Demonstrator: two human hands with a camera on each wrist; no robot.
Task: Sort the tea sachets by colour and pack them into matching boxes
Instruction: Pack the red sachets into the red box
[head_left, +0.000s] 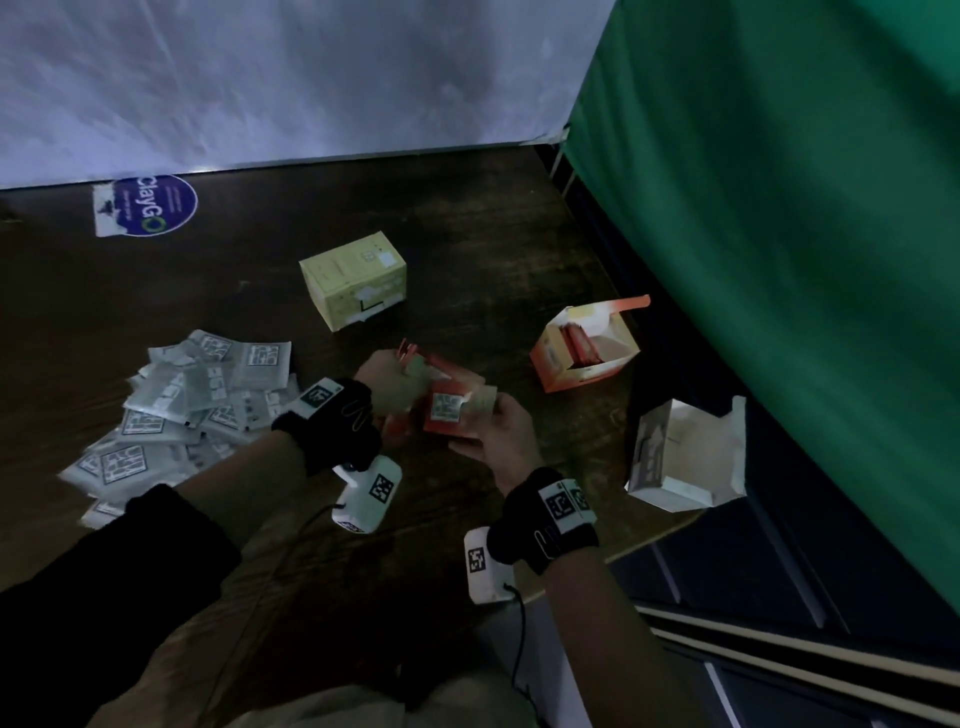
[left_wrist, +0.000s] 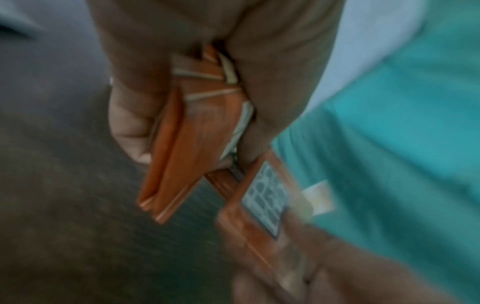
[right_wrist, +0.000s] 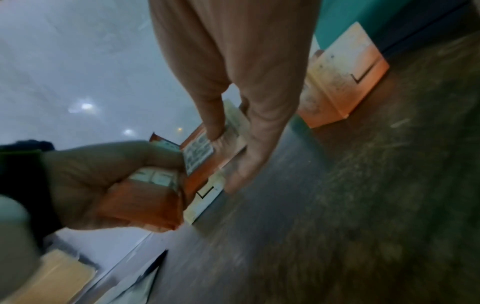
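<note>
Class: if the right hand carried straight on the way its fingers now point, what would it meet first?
Probably the left hand and its orange sachets; the right hand, holding a sachet, points up-left at them. Depth is unclear.

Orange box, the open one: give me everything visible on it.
The orange box is a small carton, card by the look of it, orange at the base and paler toward the top. It stands on the dark table, right of both hands and touched by neither. Its top is open, with the lid flap raised at the far side. Orange sachets stand on edge inside; the count cannot be told. The right wrist view shows a black corner mark on one side.
</note>
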